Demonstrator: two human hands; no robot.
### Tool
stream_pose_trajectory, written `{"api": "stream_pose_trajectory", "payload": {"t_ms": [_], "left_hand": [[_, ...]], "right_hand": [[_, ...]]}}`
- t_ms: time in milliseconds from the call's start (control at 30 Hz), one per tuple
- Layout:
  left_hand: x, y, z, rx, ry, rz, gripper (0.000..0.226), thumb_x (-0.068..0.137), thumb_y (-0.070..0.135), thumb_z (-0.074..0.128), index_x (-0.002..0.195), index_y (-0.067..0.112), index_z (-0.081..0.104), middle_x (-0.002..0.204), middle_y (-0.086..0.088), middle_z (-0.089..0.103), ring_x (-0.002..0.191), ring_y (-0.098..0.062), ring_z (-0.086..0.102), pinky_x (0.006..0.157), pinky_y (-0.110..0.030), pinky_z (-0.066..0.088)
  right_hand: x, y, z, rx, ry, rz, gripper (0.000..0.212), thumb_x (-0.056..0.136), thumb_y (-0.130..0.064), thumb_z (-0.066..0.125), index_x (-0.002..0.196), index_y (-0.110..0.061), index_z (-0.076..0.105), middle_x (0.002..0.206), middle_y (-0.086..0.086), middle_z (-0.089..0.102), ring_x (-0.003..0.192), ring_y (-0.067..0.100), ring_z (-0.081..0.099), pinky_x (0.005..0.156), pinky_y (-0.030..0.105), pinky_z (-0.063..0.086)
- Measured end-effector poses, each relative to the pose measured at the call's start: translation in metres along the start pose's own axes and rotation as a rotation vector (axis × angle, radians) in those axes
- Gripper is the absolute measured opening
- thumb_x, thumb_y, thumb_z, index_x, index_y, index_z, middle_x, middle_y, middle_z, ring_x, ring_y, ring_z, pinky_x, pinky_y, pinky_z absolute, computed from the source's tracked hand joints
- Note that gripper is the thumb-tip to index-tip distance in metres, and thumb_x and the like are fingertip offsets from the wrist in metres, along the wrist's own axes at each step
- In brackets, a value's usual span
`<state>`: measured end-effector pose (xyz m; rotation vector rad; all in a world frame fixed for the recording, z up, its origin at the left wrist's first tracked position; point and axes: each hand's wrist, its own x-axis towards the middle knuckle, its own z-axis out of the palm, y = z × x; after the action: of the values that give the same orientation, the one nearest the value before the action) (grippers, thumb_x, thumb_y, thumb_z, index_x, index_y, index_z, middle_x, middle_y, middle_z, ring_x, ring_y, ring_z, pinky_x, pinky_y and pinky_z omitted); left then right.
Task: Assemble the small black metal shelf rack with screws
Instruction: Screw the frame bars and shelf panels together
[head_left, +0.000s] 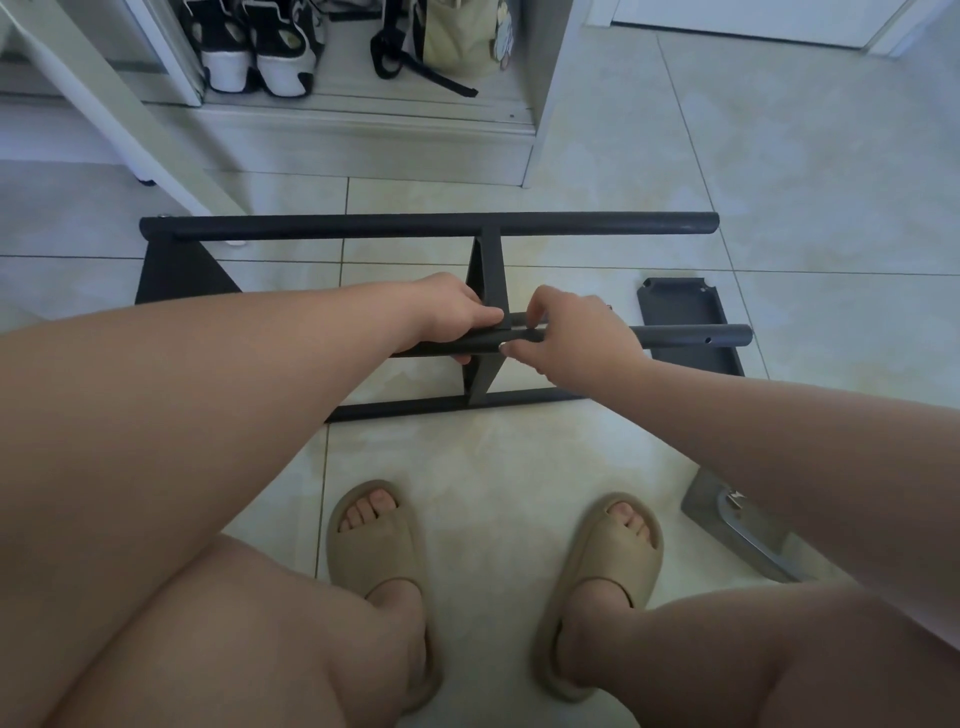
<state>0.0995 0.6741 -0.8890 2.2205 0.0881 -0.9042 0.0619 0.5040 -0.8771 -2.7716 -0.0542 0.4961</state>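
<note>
Frame (415, 226) part-built, shelf (485, 260) fitted between hands. Gripping pole (691, 335) with left hand (457, 312), pinching it with right hand (571, 332); screw unseen. Unmounted: panel (680, 306) right of right hand.

The rack frame (431, 228) lies on the floor (779, 156) before the slippers (379, 540), a loose shelf panel (680, 306) right of it

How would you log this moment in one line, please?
left hand: grips tube | right hand: pinches tube at shelf | spare panel: on floor
</note>
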Motion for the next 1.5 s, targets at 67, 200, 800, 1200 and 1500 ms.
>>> {"api": "stream_pose_trajectory", "payload": {"t_ms": [67,200,800,1200,1500], "left_hand": [[-0.002,0.001,0.004,0.008,0.046,0.009,0.033,0.098,0.045,0.054,0.090,0.017,0.071,0.076,-0.003,0.072,0.074,-0.018,0.060,0.064,-0.031,0.040],[-0.009,0.006,0.013,0.095,0.264,0.022,0.031,0.099,0.045,0.051,0.109,0.017,0.058,0.105,-0.003,0.063,0.097,-0.025,0.058,0.079,-0.036,0.044],[-0.019,0.133,0.181,0.690,-0.076,0.606,0.014,0.101,0.037,0.045,0.104,0.027,0.054,0.103,0.006,0.062,0.093,-0.020,0.057,0.070,-0.034,0.041],[0.059,0.128,0.330,0.443,-0.448,0.143,0.059,0.102,0.041,0.051,0.148,0.012,0.030,0.128,-0.016,0.062,0.105,-0.033,0.066,0.087,-0.037,0.053],[0.083,0.107,0.371,0.035,-0.400,0.118,0.022,0.099,0.021,0.057,0.120,0.020,0.050,0.091,-0.003,0.070,0.085,-0.023,0.072,0.057,-0.028,0.044]], "right_hand": [[-0.003,0.003,-0.001,-0.038,-0.039,-0.094,0.035,0.092,-0.049,0.065,0.110,-0.021,0.055,0.090,0.004,0.067,0.092,0.026,0.059,0.076,0.041,0.054],[-0.020,0.020,-0.014,0.084,-0.159,-0.186,0.035,0.098,-0.043,0.061,0.123,-0.019,0.055,0.098,-0.005,0.068,0.091,0.017,0.061,0.079,0.036,0.051],[-0.130,0.269,-0.051,-0.179,-0.212,0.241,0.056,0.102,-0.037,0.053,0.154,-0.026,0.037,0.155,0.004,0.043,0.142,0.027,0.038,0.113,0.043,0.036],[-0.090,0.397,0.064,0.048,-0.355,0.491,0.041,0.101,-0.022,0.047,0.141,-0.020,0.057,0.134,0.013,0.063,0.122,0.034,0.058,0.095,0.034,0.047],[-0.073,0.443,0.128,0.065,-0.222,0.596,0.045,0.098,-0.016,0.047,0.142,-0.023,0.052,0.127,0.019,0.063,0.111,0.039,0.063,0.085,0.041,0.052]]}}
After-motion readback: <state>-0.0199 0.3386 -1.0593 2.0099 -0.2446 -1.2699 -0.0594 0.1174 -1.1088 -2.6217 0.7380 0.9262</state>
